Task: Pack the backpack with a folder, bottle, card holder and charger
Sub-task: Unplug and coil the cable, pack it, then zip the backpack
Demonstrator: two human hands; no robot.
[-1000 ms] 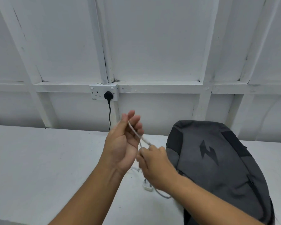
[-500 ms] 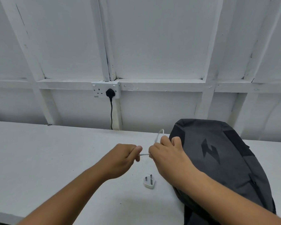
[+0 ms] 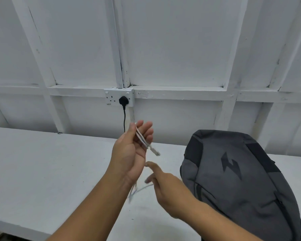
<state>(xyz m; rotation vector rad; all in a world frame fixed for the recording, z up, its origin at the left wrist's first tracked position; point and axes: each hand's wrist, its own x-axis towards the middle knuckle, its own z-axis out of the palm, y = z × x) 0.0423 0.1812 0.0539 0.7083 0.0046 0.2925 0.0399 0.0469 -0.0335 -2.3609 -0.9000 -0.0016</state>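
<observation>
Charger cable (image 3: 142,141) is where the change lies in your head view, the only view there is: half a second ago you had a short stretch of it pulled tight between both hands, low over the table (image 3: 42,171), and now your left hand (image 3: 129,153) has come up in front of the wall socket (image 3: 119,100) with the cable folded into a few strands. Its thumb and curled fingers pinch those strands, and the connector end pokes out on the right. Your right hand (image 3: 167,188) has let go and dropped lower, its fingers straight and slightly spread. It is blurred, and a loose strand trails just by the fingertips, so you cannot tell whether they touch it. The white plug that lay on the table does not show now and may be behind that hand. The backpack (image 3: 241,180) lies just to the right and looks closed, so the charger seems nearly bundled but not yet packed. No folder, bottle or card holder is in sight.
</observation>
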